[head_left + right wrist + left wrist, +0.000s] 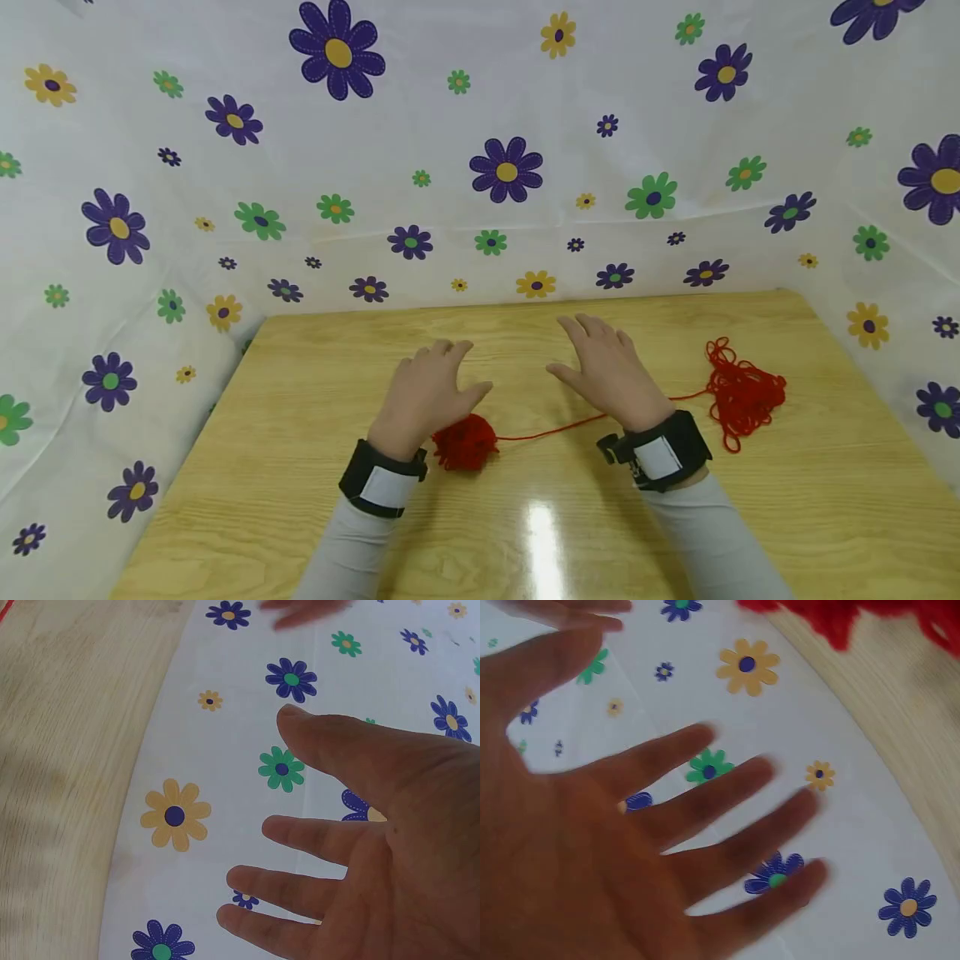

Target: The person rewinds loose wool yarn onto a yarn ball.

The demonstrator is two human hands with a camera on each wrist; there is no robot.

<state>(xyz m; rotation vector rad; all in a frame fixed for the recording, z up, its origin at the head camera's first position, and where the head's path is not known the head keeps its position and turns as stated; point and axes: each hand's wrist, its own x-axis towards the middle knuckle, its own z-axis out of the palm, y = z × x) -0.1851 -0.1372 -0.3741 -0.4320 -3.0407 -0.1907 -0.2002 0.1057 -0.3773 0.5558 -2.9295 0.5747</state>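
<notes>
Red yarn ball (466, 445) on table (247, 500), just right and slightly near of left hand (424, 398), the closer hand. Left's fingers spread, nothing held. Strand (536, 436) runs right and slightly far, passing beneath right hand (613, 377), also spread, empty, to loose yarn tangle (746, 396) at right. Flowered cloth (420, 117) beyond.

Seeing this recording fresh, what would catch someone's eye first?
The red yarn ball by the left hand and the loose red tangle on the right of the table jump out, with a strand between them. That hand and the right hand hold nothing. Behind is a flowered white cloth.
</notes>
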